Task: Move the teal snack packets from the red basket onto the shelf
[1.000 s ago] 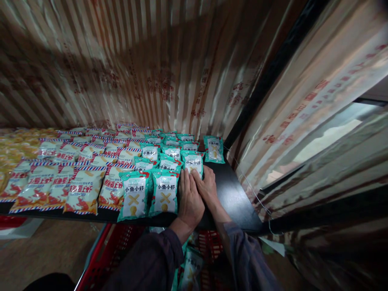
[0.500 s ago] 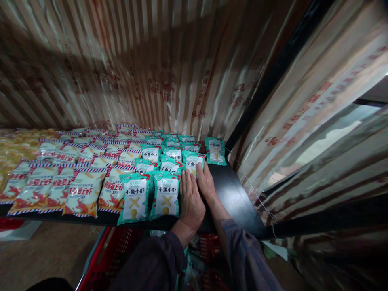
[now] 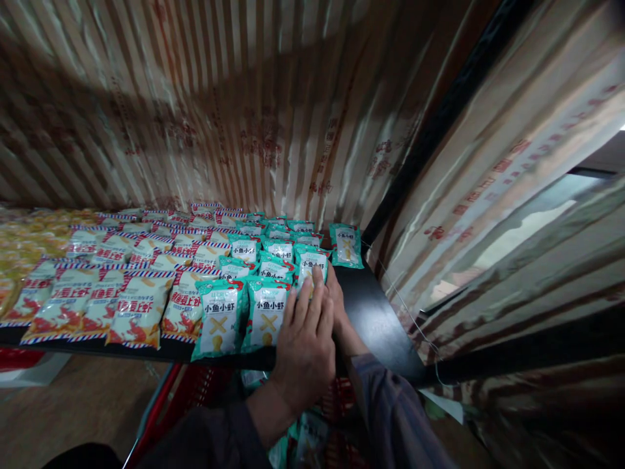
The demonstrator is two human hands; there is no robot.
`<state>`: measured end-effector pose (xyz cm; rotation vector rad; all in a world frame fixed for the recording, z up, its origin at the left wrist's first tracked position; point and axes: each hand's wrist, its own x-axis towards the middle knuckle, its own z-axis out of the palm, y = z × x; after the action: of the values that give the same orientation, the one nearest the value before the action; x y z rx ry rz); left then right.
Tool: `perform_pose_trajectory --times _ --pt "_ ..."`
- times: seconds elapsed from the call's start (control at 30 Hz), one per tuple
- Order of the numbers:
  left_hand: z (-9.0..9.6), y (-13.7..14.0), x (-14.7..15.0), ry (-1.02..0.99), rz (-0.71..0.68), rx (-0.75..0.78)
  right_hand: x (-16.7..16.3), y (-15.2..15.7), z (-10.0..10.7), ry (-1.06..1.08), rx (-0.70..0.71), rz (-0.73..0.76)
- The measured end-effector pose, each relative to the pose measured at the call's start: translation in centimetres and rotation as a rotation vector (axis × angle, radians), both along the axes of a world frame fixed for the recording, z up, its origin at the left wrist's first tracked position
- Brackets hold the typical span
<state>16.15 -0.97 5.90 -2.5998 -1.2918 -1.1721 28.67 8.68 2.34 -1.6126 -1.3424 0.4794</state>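
Observation:
Rows of green-and-white snack bags [image 3: 267,312] stand and lean on the black shelf [image 3: 378,319]. My left hand [image 3: 308,326] is over the lower front of one green snack bag [image 3: 312,259] at the right end of the rows, its fingers stretched out and pointing away from me. Against that bag's right side lies my right hand [image 3: 338,296], fingers extended, partly covered by the left. Neither hand is wrapped around a bag. A single green snack bag [image 3: 346,245] stands apart at the back right, near the post.
White-and-orange snack bags [image 3: 137,309] with striped edges fill the shelf leftward, and yellowish packs [image 3: 39,244] lie beyond. Below is a red basket [image 3: 168,417] holding more green bags [image 3: 312,433]. A black post [image 3: 415,169] and thin wire [image 3: 410,306] border the right side.
My left hand has moved right and up from beside the front green bag, now lying over the lower front of the bag behind and overlapping my right hand. The right hand stays nearly in place.

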Motion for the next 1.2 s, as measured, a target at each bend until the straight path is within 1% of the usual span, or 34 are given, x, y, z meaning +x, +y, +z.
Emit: perform_pose_trajectory --times 0.07,0.13,0.2,0.37,0.47,0.6,0.77,0.9,1.03,1.2 --pt "1.1 0.8 -1.5 0.042 0.085 -0.01 0.0 0.4 0.2 0.021 -0.055 -0.018" --pt "1.4 2.0 -2.7 0.075 0.148 -0.024 0.0 0.8 0.2 0.04 -0.085 -0.06" --pt "1.2 3.1 -3.4 0.093 0.181 -0.029 0.0 1.0 0.1 0.041 -0.089 -0.069" --pt "-0.1 4.5 -3.7 0.141 0.211 -0.007 -0.4 0.9 0.0 -0.018 -0.099 0.011" --pt "-0.5 4.7 -3.6 0.193 0.241 0.026 -0.5 1.0 -0.1 -0.044 -0.082 -0.006" --pt "-0.6 4.7 -3.6 0.235 0.271 0.046 -0.5 1.1 -0.2 -0.068 -0.106 0.016" --pt "-0.7 4.9 -3.6 0.248 0.28 0.061 -0.7 1.2 -0.3 -0.063 -0.073 0.005" --pt "-0.7 5.0 -3.5 0.243 0.277 0.072 -0.7 1.1 0.1 -0.053 -0.071 0.044" --pt "-0.4 4.7 -3.6 0.219 0.278 0.077 -0.3 0.9 0.3 -0.019 -0.068 0.079" --pt "0.6 4.3 -3.6 0.218 0.261 0.074 0.4 0.8 -0.2 0.031 -0.124 0.034"
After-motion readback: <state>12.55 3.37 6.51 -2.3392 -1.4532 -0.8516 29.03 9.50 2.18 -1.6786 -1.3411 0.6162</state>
